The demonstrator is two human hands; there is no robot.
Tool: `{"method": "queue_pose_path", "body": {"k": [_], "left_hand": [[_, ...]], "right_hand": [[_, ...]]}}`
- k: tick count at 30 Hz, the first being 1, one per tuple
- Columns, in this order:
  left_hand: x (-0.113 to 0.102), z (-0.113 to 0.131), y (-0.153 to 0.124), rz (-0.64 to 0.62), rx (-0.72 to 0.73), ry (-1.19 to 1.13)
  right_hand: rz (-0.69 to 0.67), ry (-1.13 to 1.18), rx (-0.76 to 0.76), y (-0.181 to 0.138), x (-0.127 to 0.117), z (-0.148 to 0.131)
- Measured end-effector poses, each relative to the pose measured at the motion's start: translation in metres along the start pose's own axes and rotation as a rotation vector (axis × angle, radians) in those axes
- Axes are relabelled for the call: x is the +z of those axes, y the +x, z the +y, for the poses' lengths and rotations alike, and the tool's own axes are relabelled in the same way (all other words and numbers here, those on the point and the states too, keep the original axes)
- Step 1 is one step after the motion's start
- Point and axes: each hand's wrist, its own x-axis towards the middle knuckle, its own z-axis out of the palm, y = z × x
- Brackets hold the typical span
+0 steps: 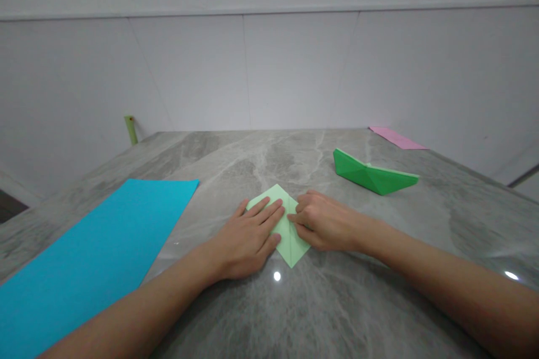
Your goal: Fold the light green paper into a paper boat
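A light green folded paper (pixel 289 244) lies on the grey marbled table, turned so its corners point toward and away from me. A crease or fold line runs down its middle. My left hand (pixel 252 238) lies flat on its left half with the fingers stretched out. My right hand (pixel 322 220) rests on its right side with the fingers curled in and the index fingertip pressed on the paper near the centre line. Whether the right fingers pinch any of the paper cannot be seen.
A large blue sheet (pixel 113 247) covers the table's left side. Toward the back right stands a folded green paper boat (pixel 374 174). Farther back, a pink paper (pixel 398 138) lies by the table's edge. A yellow-green strip (pixel 131 130) is at the far left edge. The table (pixel 261 157) meets a white wall.
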Motion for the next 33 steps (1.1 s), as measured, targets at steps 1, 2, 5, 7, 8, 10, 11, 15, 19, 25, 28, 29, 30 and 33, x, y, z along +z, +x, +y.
{"method": "queue_pose_path", "body": {"k": [1,2,5,7,8,10,11,15,19,25,28,29,30,33], "left_hand": [[0.0,-0.001,0.0,0.008,-0.001,0.003],[0.001,-0.001,0.001,0.016,0.001,0.006],[0.002,-0.003,0.002,0.031,0.011,0.008],[0.002,-0.003,0.002,0.035,0.011,0.01],[0.002,-0.003,0.002,0.035,0.008,0.013],[0.001,-0.002,0.002,0.034,0.001,0.02],[0.001,-0.002,0.002,0.033,-0.001,0.023],[0.001,-0.002,0.002,0.025,-0.005,0.029],[0.001,-0.001,0.002,0.027,-0.03,0.025],[0.001,-0.008,-0.001,0.071,0.003,-0.027],[0.001,-0.018,-0.007,0.113,0.016,-0.069],[0.0,-0.021,-0.009,0.13,0.009,-0.085],[0.0,-0.024,-0.01,0.141,-0.001,-0.099],[-0.003,-0.027,-0.013,0.149,-0.028,-0.107]], "right_hand": [[-0.006,0.008,-0.011,-0.001,-0.002,-0.002],[-0.01,0.021,-0.023,-0.001,-0.003,-0.004],[-0.014,0.078,-0.055,-0.001,-0.005,-0.01],[-0.018,0.119,-0.068,-0.002,-0.006,-0.015],[-0.02,0.133,-0.073,-0.002,-0.006,-0.018],[-0.032,0.15,-0.09,-0.003,-0.006,-0.024],[-0.038,0.157,-0.104,-0.004,-0.007,-0.026],[-0.064,0.166,-0.167,-0.009,-0.01,-0.039],[-0.087,0.15,-0.217,-0.015,-0.011,-0.049],[-0.049,0.202,-0.291,-0.014,-0.004,-0.037],[0.053,0.213,-0.308,-0.008,0.001,-0.021],[0.108,0.191,-0.242,-0.005,0.003,-0.016],[0.189,0.169,-0.125,-0.003,0.005,-0.012],[0.336,0.08,0.313,0.001,0.013,-0.006]]}}
